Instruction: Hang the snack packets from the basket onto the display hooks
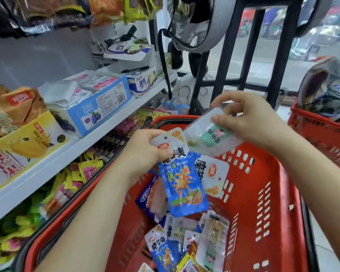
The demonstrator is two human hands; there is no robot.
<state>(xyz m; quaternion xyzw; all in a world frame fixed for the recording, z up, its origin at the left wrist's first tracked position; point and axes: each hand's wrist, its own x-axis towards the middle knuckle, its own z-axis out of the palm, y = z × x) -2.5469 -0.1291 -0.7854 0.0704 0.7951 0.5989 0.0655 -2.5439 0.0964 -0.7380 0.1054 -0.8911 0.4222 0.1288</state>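
A red plastic basket sits below me with several snack packets loose in its bottom. My left hand grips a blue and white snack packet by its top, with more packets fanned behind it. Just to the right, my right hand pinches a clear packet with a mint-green label by its upper edge, above the basket. No display hook shows plainly; hanging packets fill the top left.
White shelves on the left carry boxed snacks, including a blue blueberry box, with small wrapped sweets below. A black metal frame stands ahead. A second red basket holding a bag sits at the right.
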